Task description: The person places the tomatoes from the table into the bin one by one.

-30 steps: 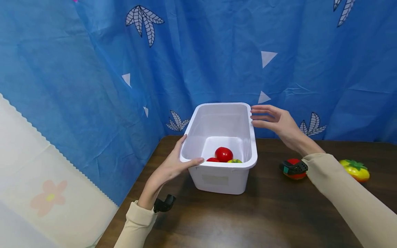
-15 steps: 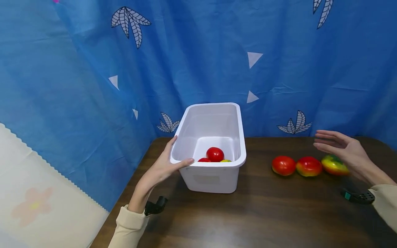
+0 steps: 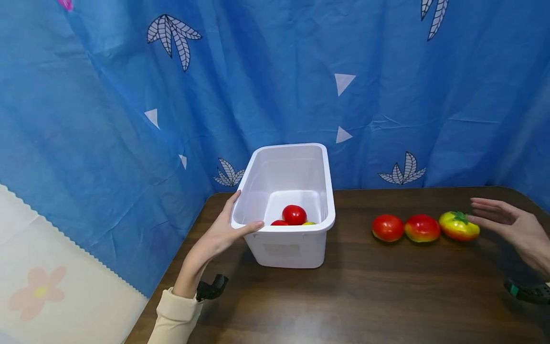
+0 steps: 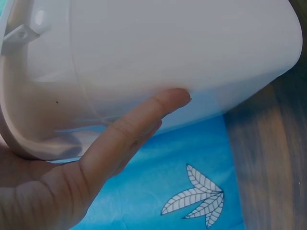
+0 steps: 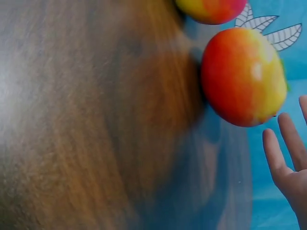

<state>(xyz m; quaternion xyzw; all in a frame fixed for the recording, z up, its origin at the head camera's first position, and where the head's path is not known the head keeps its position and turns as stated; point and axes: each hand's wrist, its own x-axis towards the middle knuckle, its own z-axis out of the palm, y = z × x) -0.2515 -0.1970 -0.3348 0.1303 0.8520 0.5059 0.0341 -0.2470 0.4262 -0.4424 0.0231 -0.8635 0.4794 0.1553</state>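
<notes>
Nearest: one cream left sleeve (image 3: 174,313), cuff turned back. Two black wrist straps (image 3: 212,287), one per arm.

Left hand (image 3: 219,234): grips one white plastic bin (image 3: 294,255) at its near left corner. Thumb over the near rim, spread from the fingers, which press the outer left wall.

Right hand (image 3: 517,229): holds nothing. Thumb parted from the fingers, just beside the green-leafed yellow fruit (image 3: 457,227); in the right wrist view three digits show, spread. Contact with the fruit: cannot tell.

Bin upright on one dark wood table (image 3: 369,296); one pale label (image 3: 281,250) on its near end. Three fruits inside, towards the near end: one red fruit in plain sight (image 3: 294,215), one more red (image 3: 279,223) and one yellow-green (image 3: 308,223), both partly hidden by the rim.

Right of the bin, well apart from it, three fruits in a row: two red fruits (image 3: 387,228), then the yellow one, red beneath.

Far: one blue curtain (image 3: 266,95); counted in the head view, four leaf sprigs, one cut off, and four white triangles.
</notes>
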